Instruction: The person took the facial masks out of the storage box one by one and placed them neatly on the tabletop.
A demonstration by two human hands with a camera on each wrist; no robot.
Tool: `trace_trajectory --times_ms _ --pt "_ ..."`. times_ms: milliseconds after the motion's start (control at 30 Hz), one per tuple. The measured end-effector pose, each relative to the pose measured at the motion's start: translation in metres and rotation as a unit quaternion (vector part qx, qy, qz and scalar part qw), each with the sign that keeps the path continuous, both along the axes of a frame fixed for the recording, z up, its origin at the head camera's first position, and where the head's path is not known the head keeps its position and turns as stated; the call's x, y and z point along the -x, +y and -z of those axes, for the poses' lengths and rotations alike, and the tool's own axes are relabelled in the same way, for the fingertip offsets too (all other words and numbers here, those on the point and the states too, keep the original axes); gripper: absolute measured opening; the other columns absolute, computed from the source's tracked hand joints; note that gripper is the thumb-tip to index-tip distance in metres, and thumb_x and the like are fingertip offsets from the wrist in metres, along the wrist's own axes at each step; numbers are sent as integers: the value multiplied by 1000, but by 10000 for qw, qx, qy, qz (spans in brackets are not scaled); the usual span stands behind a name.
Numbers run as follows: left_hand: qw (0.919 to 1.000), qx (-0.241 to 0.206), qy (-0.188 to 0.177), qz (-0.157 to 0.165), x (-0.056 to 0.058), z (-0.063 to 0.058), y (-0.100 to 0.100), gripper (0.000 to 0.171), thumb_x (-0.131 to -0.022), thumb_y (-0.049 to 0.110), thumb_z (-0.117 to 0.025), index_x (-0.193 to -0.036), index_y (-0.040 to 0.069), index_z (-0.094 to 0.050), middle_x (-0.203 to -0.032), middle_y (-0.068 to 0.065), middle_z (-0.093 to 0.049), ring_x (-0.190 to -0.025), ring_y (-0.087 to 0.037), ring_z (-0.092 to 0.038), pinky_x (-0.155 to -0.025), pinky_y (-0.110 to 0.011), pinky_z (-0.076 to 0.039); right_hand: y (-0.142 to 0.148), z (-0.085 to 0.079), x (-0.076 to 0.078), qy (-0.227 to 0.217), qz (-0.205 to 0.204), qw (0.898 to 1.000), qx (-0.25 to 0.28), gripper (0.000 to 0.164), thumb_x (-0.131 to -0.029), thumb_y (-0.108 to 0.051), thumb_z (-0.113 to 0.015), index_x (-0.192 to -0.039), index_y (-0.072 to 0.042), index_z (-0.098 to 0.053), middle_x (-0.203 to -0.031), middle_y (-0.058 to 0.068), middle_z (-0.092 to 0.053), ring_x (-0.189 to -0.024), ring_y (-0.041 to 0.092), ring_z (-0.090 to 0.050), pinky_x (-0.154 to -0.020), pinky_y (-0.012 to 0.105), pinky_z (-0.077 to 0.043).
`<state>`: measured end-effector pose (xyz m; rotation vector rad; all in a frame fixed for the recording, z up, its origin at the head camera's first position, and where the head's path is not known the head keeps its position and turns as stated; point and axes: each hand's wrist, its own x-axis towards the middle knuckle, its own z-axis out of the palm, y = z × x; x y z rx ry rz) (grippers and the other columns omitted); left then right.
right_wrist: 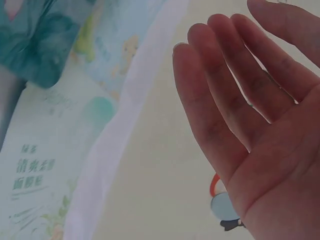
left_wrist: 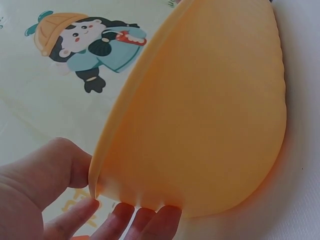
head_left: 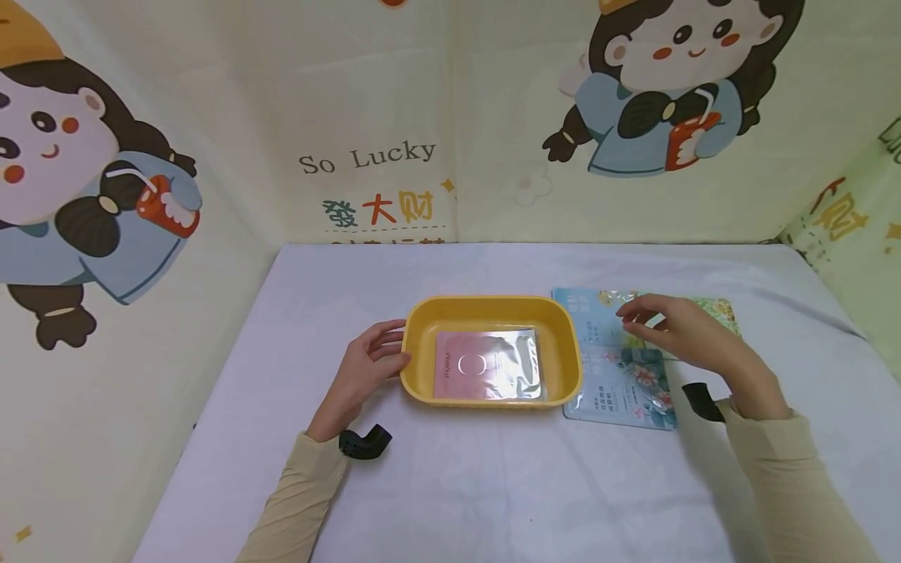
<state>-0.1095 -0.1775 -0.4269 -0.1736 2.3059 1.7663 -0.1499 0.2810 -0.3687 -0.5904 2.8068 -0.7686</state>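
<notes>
On the table stands a yellow plastic tray with a pink and silver sachet lying flat inside. My left hand grips the tray's left end. In the left wrist view the thumb is at the rim and the fingertips press the outer wall. My right hand holds nothing and hovers above the face mask sachets right of the tray, fingers loosely bent. Among these are a light blue one, a blue flowered one and a green-patterned one, overlapping.
A white cloth covers the table. Behind it and at the sides hang cream curtains printed with cartoon figures and lettering. Black wrist mounts sit at both beige sleeves. The sachets lie close against the tray's right end.
</notes>
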Motion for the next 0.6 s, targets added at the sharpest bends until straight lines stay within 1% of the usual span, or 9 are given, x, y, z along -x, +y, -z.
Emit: trace_trajectory --times_ms 167,233,367,533,600 --pt "10000 31 68 10 -1 -2 1 56 -89 18 -72 -141 19 -51 -139 -8 -56 -123 -26 -58 -89 -35 -58 -14 -6 0 228 -117 9997 -46 28 -93 -15 -70 -119 -5 -67 -111 6 -68 -97 21 -61 -83 37 -57" --pt "9999 29 98 20 -2 -4 1 56 -89 19 -73 -141 19 -51 -139 -8 -56 -122 -25 -58 -89 -35 -58 -19 -8 0 299 -178 9994 -27 27 -92 -14 -70 -118 -5 -67 -111 8 -68 -96 21 -61 -83 42 -57" --pt "9999 6 126 40 -3 -6 1 55 -89 20 -73 -140 20 -52 -138 -7 -57 -122 -25 -58 -89 -35 -58 -29 -11 0 451 -289 9986 38 25 -92 -12 -69 -117 -5 -67 -111 10 -69 -96 21 -62 -83 44 -57" --pt "9999 31 131 88 -2 -5 1 55 -89 19 -72 -139 20 -52 -137 -6 -57 -122 -25 -59 -88 -34 -59 -41 -13 2 418 -362 9984 129 24 -93 -13 -69 -116 -6 -66 -111 9 -68 -97 21 -62 -84 43 -58" --pt "9999 -42 137 95 -2 -6 0 54 -89 18 -72 -139 20 -53 -136 -7 -58 -121 -25 -59 -88 -34 -59 -45 -15 3 375 -369 9985 145 25 -93 -13 -69 -117 -6 -66 -112 9 -67 -98 21 -62 -84 43 -58"
